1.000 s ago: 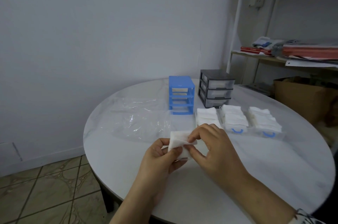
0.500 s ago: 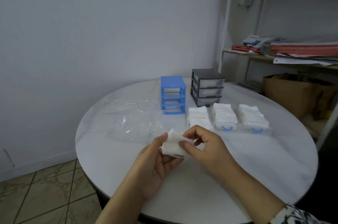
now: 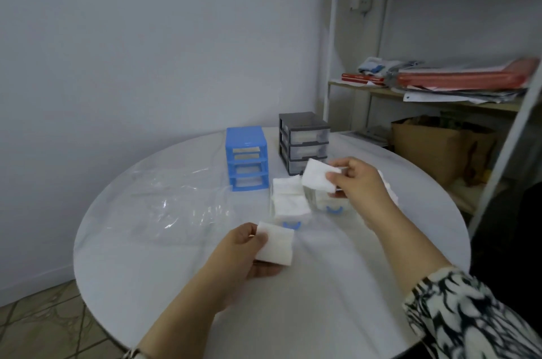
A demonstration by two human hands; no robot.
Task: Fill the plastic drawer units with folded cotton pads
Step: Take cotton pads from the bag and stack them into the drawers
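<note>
My left hand [image 3: 246, 253] grips a stack of white cotton pads [image 3: 277, 245] low over the round white table [image 3: 337, 300]. My right hand [image 3: 362, 182] pinches one white cotton pad [image 3: 318, 179], lifted over the drawers of pads in front of the grey drawer unit [image 3: 303, 140]. The blue drawer unit [image 3: 246, 162] stands to its left with empty slots. Clear drawers with blue handles, full of pads [image 3: 289, 200], sit on the table; my right hand hides part of them.
A crumpled clear plastic bag [image 3: 176, 200] lies on the left of the table. A shelf rack [image 3: 440, 89] with papers and a cardboard box [image 3: 434, 147] stands to the right. The table edge drops to a tiled floor on the left.
My hands have parted: the right hand has lifted a single pad up and right over the drawers, while the left keeps the remaining stack near the table. The camera has shifted left.
</note>
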